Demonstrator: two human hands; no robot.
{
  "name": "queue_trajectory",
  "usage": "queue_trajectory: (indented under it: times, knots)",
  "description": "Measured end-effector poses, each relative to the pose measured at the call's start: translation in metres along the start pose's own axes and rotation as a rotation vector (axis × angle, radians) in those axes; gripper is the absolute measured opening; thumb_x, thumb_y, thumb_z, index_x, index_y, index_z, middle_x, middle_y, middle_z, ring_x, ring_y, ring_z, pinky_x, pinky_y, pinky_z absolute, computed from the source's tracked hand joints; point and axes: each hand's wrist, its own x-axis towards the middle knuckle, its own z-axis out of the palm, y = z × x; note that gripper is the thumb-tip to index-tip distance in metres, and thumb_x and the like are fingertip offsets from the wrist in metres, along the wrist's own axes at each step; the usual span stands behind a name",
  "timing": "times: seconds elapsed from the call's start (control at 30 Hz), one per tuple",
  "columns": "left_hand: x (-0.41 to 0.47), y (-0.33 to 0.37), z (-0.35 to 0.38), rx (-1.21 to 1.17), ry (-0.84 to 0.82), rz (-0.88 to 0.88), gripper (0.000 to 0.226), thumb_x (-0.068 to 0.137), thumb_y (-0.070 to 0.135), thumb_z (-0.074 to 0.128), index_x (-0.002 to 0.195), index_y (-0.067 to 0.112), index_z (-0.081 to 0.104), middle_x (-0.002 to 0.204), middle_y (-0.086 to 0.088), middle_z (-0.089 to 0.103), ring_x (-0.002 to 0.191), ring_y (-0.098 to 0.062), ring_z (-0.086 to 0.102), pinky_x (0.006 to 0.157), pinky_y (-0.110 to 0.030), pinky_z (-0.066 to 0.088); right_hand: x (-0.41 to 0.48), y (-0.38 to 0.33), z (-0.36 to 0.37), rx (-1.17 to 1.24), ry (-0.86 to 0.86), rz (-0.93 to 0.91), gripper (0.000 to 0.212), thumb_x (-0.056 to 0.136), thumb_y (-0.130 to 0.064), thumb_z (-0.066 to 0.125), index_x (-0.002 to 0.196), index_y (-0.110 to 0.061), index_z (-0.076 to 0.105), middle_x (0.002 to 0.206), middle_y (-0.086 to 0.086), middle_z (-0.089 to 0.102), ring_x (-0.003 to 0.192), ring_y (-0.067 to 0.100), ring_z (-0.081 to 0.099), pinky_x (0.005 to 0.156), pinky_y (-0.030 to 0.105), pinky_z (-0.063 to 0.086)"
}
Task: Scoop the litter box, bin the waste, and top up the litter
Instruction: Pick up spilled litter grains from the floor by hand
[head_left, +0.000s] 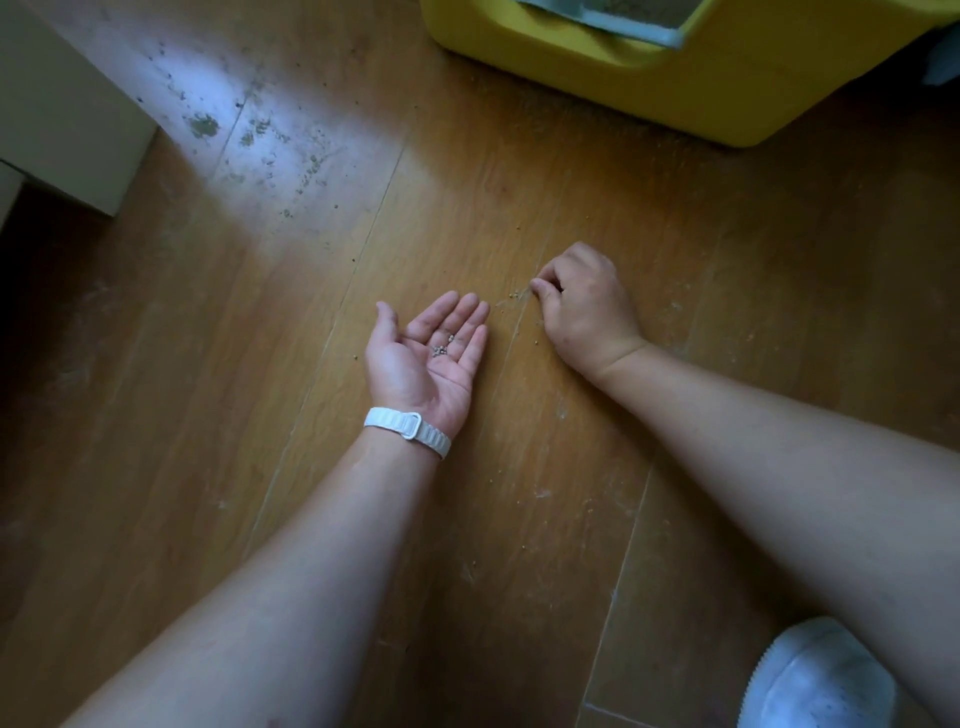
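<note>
I look down at a wooden floor (260, 415) from the person's head camera. A yellow plastic litter box (649, 78) sits at the far right and serves as my landmark. Its top carries a grey-blue rimmed opening (613, 15) with tan litter showing inside.

Well in front of the litter box, on my side of it, both bare forearms reach out over the floor. The left hand (426, 353) lies down and to the left of the litter box, palm up, fingers straight and together, making a shallow open cup. A small cluster of litter granules (441, 347) rests in that palm at the base of the fingers. A white ribbed watch strap (408, 428) circles the left wrist.

The right hand (584, 306) is nearer the litter box, almost directly below it, palm down with its fingers curled in. Its thumb and forefinger tips meet at the floor beside a few loose granules (514, 296). Whether a grain sits between those tips is too small for me to tell.

Far left of the litter box, a bright patch of floor shows scattered litter dust (249, 135), next to the corner of a white cabinet (57, 114). Farthest from the litter box, at the near right, the toe of a white shoe (815, 675) shows.
</note>
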Motion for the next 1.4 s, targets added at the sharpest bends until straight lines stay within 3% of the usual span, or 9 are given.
queue_trajectory:
  times: [0.27,0.37,0.53,0.67,0.8,0.93,1.03,1.4]
  knots:
    - [-0.004,-0.001,-0.004,-0.006,-0.003,-0.001,0.071,0.099,0.056,0.03,0.113,-0.005,0.062,0.109,-0.023,0.07,0.105,-0.034,0.067,0.099,-0.042,0.049,0.007,-0.012,-0.008,-0.162,-0.128,0.03,0.021,0.1,-0.02,0.044,0.109,-0.008,0.059,0.116,0.013,0.054,0.111,0.028,0.048,0.093,0.037,0.04]
    - [-0.005,-0.003,-0.005,0.002,-0.006,-0.001,0.07,0.099,0.056,0.03,0.108,-0.005,0.063,0.105,-0.023,0.071,0.103,-0.034,0.068,0.097,-0.042,0.051,-0.002,-0.021,-0.01,-0.072,-0.108,0.019,0.019,0.098,-0.019,0.048,0.102,-0.006,0.061,0.111,0.015,0.055,0.108,0.031,0.05,0.09,0.037,0.039]
    - [-0.007,-0.008,-0.004,-0.039,-0.022,-0.013,0.069,0.098,0.056,0.034,0.102,-0.006,0.063,0.09,-0.022,0.069,0.086,-0.032,0.07,0.093,-0.043,0.053,-0.039,-0.064,-0.008,0.194,-0.037,-0.143,0.011,0.083,-0.011,0.059,0.08,-0.001,0.063,0.084,0.018,0.059,0.081,0.037,0.058,0.075,0.03,0.034]
    - [-0.009,-0.009,0.0,-0.016,-0.066,-0.057,0.071,0.098,0.059,0.03,0.102,-0.004,0.064,0.106,-0.028,0.066,0.098,-0.04,0.066,0.099,-0.051,0.047,-0.055,-0.076,-0.004,0.255,-0.144,-0.219,0.014,0.082,-0.015,0.06,0.084,-0.002,0.066,0.087,0.015,0.059,0.083,0.033,0.058,0.079,0.032,0.04]
    - [-0.006,-0.006,-0.002,-0.057,-0.041,-0.022,0.067,0.102,0.05,0.028,0.103,-0.007,0.062,0.103,-0.027,0.068,0.1,-0.037,0.066,0.097,-0.046,0.05,-0.041,-0.054,-0.01,0.27,-0.045,-0.084,0.015,0.083,-0.019,0.064,0.085,-0.006,0.07,0.083,0.011,0.061,0.076,0.027,0.059,0.073,0.027,0.042]
    - [-0.005,-0.001,-0.006,-0.003,-0.024,-0.014,0.068,0.101,0.052,0.026,0.106,-0.005,0.063,0.103,-0.023,0.071,0.1,-0.034,0.069,0.092,-0.041,0.053,-0.022,-0.027,-0.014,0.156,-0.054,0.034,0.016,0.088,-0.021,0.067,0.094,-0.007,0.074,0.092,0.01,0.064,0.086,0.026,0.06,0.078,0.031,0.047]
    - [-0.005,-0.001,-0.006,-0.01,-0.025,-0.012,0.069,0.101,0.053,0.027,0.108,-0.005,0.063,0.105,-0.023,0.07,0.102,-0.034,0.068,0.095,-0.042,0.051,-0.011,-0.017,-0.014,0.07,-0.155,0.012,0.021,0.091,-0.023,0.064,0.103,-0.008,0.073,0.1,0.008,0.062,0.096,0.024,0.057,0.082,0.024,0.038]
    - [-0.001,-0.004,-0.006,0.003,-0.003,-0.018,0.069,0.1,0.054,0.029,0.108,-0.005,0.063,0.106,-0.024,0.07,0.101,-0.034,0.068,0.093,-0.041,0.053,0.006,-0.011,-0.002,0.051,-0.145,-0.074,0.013,0.09,-0.018,0.065,0.09,-0.008,0.073,0.093,0.007,0.063,0.092,0.025,0.059,0.082,0.03,0.043]
